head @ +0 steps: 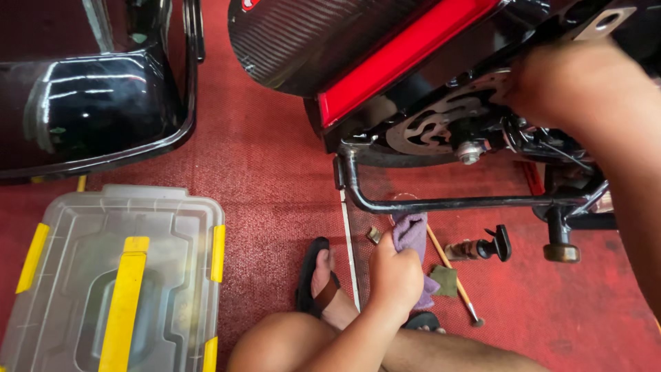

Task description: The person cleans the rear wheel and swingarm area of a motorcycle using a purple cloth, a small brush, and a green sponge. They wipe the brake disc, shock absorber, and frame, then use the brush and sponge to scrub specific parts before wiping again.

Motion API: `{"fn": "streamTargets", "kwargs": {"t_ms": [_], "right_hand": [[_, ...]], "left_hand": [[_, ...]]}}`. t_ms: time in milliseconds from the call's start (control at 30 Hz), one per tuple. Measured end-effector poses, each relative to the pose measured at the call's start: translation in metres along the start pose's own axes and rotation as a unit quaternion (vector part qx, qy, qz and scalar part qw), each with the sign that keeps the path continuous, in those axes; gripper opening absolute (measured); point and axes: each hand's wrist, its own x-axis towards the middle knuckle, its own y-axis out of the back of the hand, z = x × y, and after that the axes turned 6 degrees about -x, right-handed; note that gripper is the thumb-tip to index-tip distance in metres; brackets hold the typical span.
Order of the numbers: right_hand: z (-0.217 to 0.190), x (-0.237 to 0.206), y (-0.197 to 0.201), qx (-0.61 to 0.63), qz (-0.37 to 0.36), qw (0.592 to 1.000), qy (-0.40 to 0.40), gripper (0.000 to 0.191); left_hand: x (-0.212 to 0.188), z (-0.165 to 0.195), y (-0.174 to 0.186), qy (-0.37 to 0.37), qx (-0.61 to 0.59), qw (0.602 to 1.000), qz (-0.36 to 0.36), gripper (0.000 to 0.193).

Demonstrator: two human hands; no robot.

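Note:
My left hand is closed around a purple cloth, held low over the red floor just under the motorcycle's black stand bar. Reaching up at the right, my right hand rests against the rear wheel area, next to the perforated brake disc and the axle nut. Its fingers are blurred and partly hidden, so what they grip is unclear. A red tail panel of the motorcycle runs above the disc.
A clear plastic box with yellow clasps sits at the lower left. A glossy black body part lies at the upper left. A thin brush, a small black-handled tool and a green pad lie on the floor. My sandalled foot is beside them.

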Motion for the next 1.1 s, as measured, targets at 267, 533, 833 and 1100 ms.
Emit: {"fn": "streamTargets", "kwargs": {"t_ms": [267, 533, 833, 1100], "right_hand": [[-0.009, 0.021, -0.026, 0.193, 0.175, 0.964, 0.057, 0.042], [-0.027, 0.019, -0.031, 0.192, 0.101, 0.976, -0.036, 0.04], [-0.043, 0.016, -0.056, 0.389, 0.202, 0.899, -0.007, 0.03], [-0.119, 0.002, -0.059, 0.207, 0.192, 0.952, 0.119, 0.013]], "left_hand": [[-0.006, 0.009, 0.003, -0.035, 0.05, 0.998, 0.015, 0.048], [0.0, -0.002, 0.0, -0.007, 0.06, 0.998, 0.015, 0.047], [-0.002, 0.003, 0.002, -0.006, 0.011, 1.0, 0.004, 0.05], [-0.002, -0.005, -0.004, -0.077, 0.019, 0.997, -0.004, 0.049]]}}
